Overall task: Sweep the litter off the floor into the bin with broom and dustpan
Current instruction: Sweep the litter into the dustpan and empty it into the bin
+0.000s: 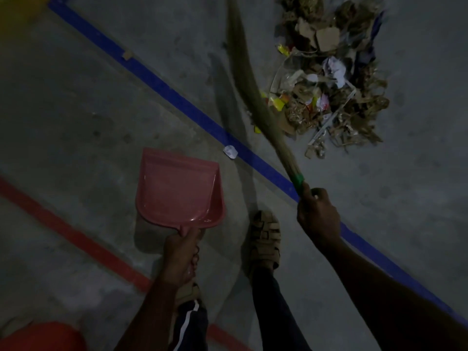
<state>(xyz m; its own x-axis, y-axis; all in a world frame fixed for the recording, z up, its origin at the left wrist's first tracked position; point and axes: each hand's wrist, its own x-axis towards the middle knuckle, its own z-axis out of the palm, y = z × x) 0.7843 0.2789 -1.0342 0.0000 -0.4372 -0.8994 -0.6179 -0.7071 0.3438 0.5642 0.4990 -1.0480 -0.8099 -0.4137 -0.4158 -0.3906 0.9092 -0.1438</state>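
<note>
A: My worry: the flat pink plastic dustpan, gripped by its handle in my left hand, sits near-left, well apart from the litter. Sweep now and the scraps scatter past it.

B: And the broom?

A: My right hand is wrapped round the green-banded neck of the long soft grass broom; its bristles lie just left of the heap.

B: The litter itself?

A: A loose pile of brown cardboard scraps, dry strands and bright wrappers, far right beyond the blue floor line. One white paper scrap lies apart on that line, easily missed.
</note>
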